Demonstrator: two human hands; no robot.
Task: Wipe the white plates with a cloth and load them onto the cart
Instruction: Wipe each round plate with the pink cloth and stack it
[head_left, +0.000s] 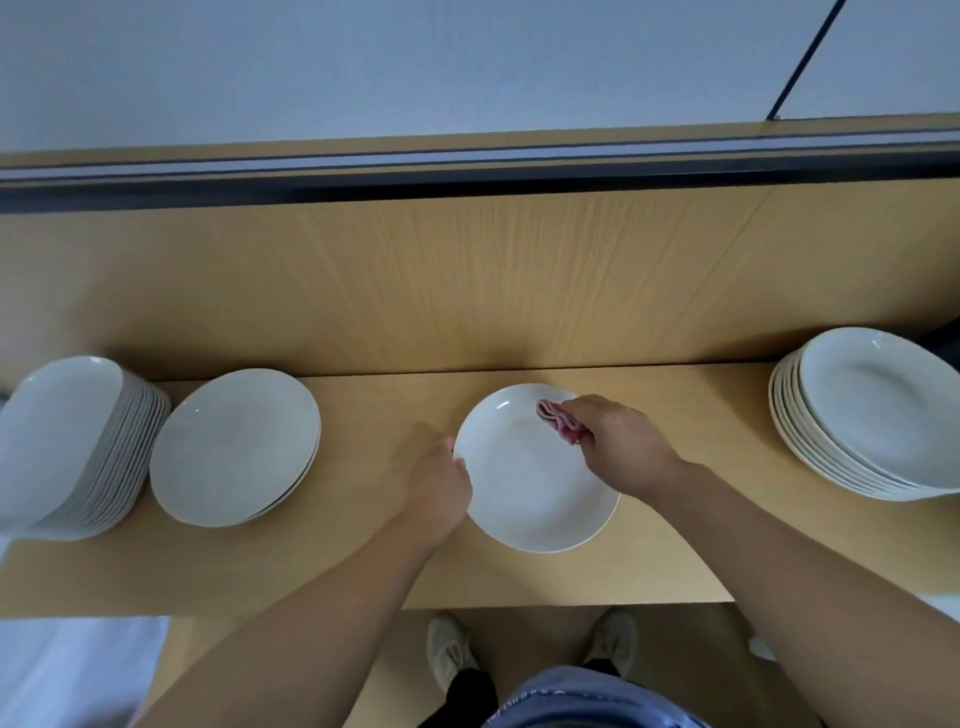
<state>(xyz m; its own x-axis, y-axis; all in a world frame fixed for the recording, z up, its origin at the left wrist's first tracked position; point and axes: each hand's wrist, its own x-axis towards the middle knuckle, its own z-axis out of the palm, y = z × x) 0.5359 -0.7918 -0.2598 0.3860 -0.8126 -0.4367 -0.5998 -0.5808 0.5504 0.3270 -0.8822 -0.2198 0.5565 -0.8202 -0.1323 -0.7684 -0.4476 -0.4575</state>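
At the far left of the wooden tabletop (379, 410) stands a tall stack of white plates (78, 447), leaning in the wide-angle view. Just beside it is a short stack of white plates (234, 447), only a few high. Next comes the left hand (441, 483), its fingers curled round the left rim of a single white plate (530, 493) that sits over the middle of the tabletop, well apart from the stacks on both sides. Whether this plate lies flat on the wood or is lifted a little cannot be told. On its upper right inner face is a folded pink cloth (553, 418), pinched in the right hand (618, 441) and pressed against the plate. At the far right another stack of white plates (878, 415) stands near the tabletop's back edge.
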